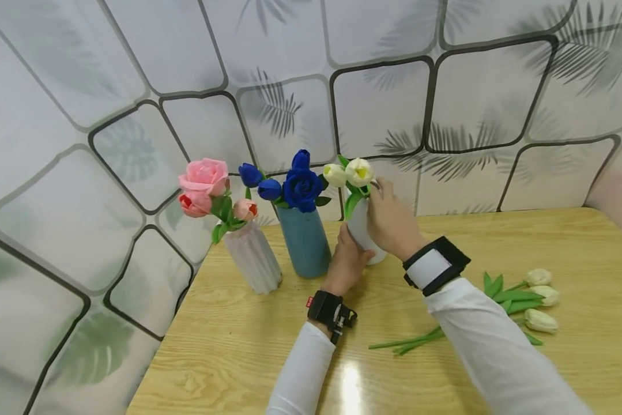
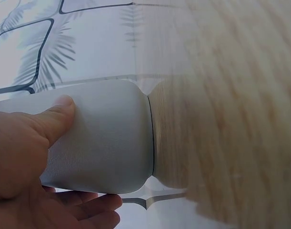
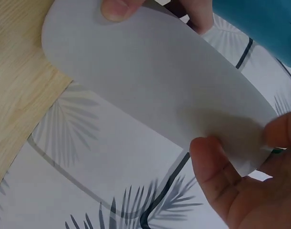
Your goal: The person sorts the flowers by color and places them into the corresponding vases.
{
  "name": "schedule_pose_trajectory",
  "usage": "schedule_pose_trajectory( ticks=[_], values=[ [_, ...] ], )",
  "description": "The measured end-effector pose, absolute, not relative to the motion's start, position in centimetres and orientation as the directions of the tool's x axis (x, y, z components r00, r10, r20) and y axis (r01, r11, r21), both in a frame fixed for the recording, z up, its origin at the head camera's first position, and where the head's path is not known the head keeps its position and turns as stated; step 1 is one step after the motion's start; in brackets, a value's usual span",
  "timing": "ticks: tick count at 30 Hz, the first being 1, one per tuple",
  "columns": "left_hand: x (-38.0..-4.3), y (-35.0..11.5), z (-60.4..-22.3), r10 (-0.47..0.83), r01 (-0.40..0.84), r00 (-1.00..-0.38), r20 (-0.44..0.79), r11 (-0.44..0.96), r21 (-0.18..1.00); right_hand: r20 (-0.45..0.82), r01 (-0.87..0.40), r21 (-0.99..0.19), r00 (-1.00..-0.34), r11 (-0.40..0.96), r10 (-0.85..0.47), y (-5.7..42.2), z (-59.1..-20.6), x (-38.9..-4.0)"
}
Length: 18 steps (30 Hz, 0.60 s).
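Note:
A white vase [image 1: 361,226] stands on the wooden table with pale yellow-white tulips [image 1: 359,172] leaning left out of its mouth. My left hand [image 1: 346,260] grips the vase low down, its thumb lying across the smooth side and the fingers round the far side in the left wrist view. Higher up, my right hand [image 1: 392,222] holds the vase near its rim. In the right wrist view the thumb and fingers of my right hand [image 3: 252,176] lie on either side of the vase's upper end. The tulip stems inside the vase are hidden.
Left of the white vase stands a blue vase [image 1: 305,242] with blue flowers [image 1: 302,190]. Further left is a ribbed pale vase [image 1: 253,259] with pink flowers [image 1: 204,177]. Loose white tulips [image 1: 541,320] lie at the right, partly under my right sleeve. A patterned wall covering [image 1: 383,109] rises behind the table [image 1: 227,357].

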<state>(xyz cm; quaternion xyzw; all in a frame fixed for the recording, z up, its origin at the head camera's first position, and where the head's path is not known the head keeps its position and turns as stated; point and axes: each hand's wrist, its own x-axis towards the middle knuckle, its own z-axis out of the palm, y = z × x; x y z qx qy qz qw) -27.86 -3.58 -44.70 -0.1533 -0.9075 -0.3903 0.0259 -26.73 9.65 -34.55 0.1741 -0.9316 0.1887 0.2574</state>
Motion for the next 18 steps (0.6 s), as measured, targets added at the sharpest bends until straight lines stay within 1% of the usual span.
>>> schedule_pose_trajectory(
  ticks=[4, 11, 18],
  values=[
    [-27.9, -3.6, -44.8, 0.264, 0.303, -0.950, 0.167, 0.653, 0.694, 0.525, -0.402, -0.326, -0.830, 0.856, -0.190, 9.5, -35.1, -26.4],
    [-28.0, -3.5, -44.9, 0.271, 0.328, -0.943, 0.193, 0.655, 0.681, 0.558, -0.402, -0.400, -0.819, 0.824, -0.129, 9.7, -37.0, -25.6],
    [-28.1, -3.3, -44.8, 0.237, 0.280, -0.959, 0.159, 0.683, 0.675, 0.527, -0.395, -0.454, -0.842, 0.798, -0.117, 10.3, -38.9, -24.4]
  ],
)
